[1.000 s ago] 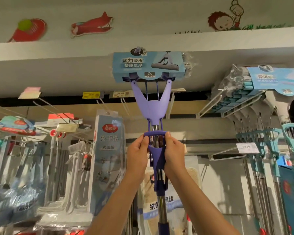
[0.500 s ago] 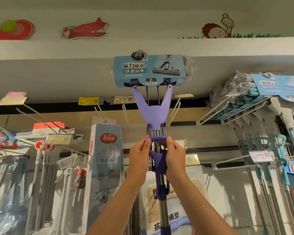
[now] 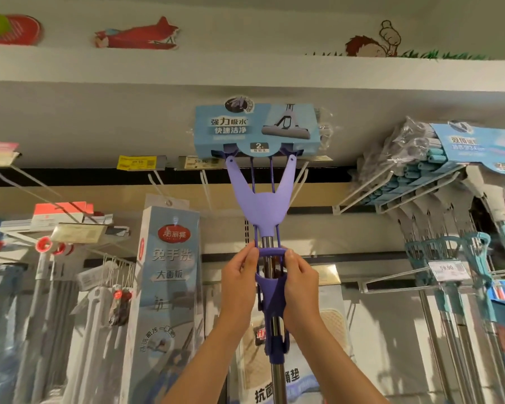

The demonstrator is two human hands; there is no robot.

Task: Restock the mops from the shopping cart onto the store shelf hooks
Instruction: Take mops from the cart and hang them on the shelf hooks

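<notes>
I hold a purple sponge mop upright in front of the shelf, its head in a light blue cardboard sleeve raised near the top of the display. My left hand and my right hand grip the purple squeeze handle on either side of the steel pole. White double-prong shelf hooks stick out just behind and below the mop head. Whether the head rests on a hook cannot be told.
Several teal mops hang on hooks at the right, with a price tag in front. A tall flat-mop box hangs to the left, grey mops further left. An overhead bulkhead runs above.
The mop and both hands have stayed almost in place; the view has tilted slightly, with the mop head a little lower in the frame. My grip is unchanged.
</notes>
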